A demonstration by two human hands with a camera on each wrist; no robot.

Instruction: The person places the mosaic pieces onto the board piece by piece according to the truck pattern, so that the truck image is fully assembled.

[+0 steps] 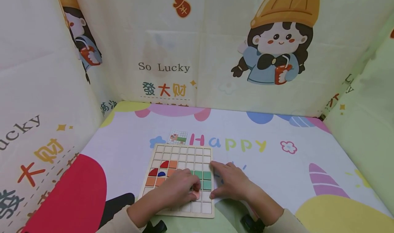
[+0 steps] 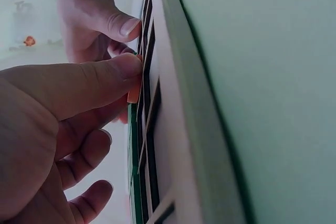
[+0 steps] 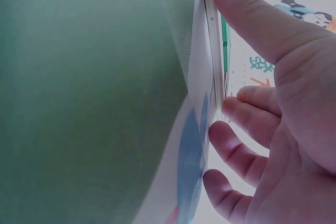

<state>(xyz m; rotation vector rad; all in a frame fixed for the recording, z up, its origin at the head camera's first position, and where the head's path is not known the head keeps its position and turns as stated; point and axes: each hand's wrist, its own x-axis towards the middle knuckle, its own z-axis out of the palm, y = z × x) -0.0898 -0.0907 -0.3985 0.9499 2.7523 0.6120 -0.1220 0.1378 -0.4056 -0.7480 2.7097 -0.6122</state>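
Note:
A wooden grid board (image 1: pixel 207 208) lies on the table with orange square tiles (image 1: pixel 150 181), red quarter-round tiles (image 1: pixel 164 164), a blue half-round tile (image 1: pixel 161 174) and green square tiles (image 1: pixel 207 185) in its cells. Over the lower middle of the board, my left hand (image 1: pixel 176 186) pinches a small orange tile (image 2: pixel 134 92) between thumb and index finger, right at the grid. Part of that tile is hidden by the fingers. At the board's right side, my right hand (image 1: pixel 235 181) spreads thumb and fingers along the edge, with its thumb (image 3: pixel 247 11) touching the rim.
Behind the board lies a small card (image 1: pixel 178 136) with a coloured grid picture. The patterned tablecloth (image 1: pixel 271 168) carries the printed word Happy. Printed cloth walls (image 1: pixel 215 55) stand at the back and both sides.

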